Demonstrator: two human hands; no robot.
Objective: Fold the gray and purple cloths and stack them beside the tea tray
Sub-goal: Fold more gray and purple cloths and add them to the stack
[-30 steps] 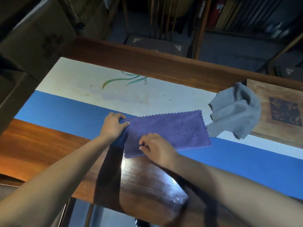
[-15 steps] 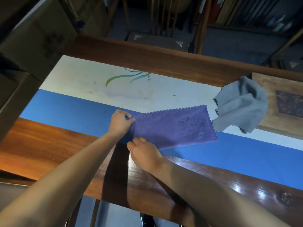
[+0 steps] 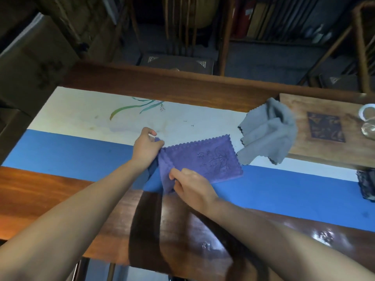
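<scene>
A dark wooden table (image 3: 203,86) carries a runner (image 3: 81,151) with a white band and a blue band; green leaves are painted on the white part. The purple cloth (image 3: 205,159) lies folded on the runner. The left hand (image 3: 147,147) pinches its far left corner and the right hand (image 3: 192,185) pinches its near left corner. The gray cloth (image 3: 267,132) sits crumpled, partly over the edge of the wooden tea tray (image 3: 304,147) at the right. Behind the table stand wooden chairs (image 3: 176,61) in a dim room.

Both forearms (image 3: 85,216) look bare, seemingly no sleeves or jewellery.
</scene>
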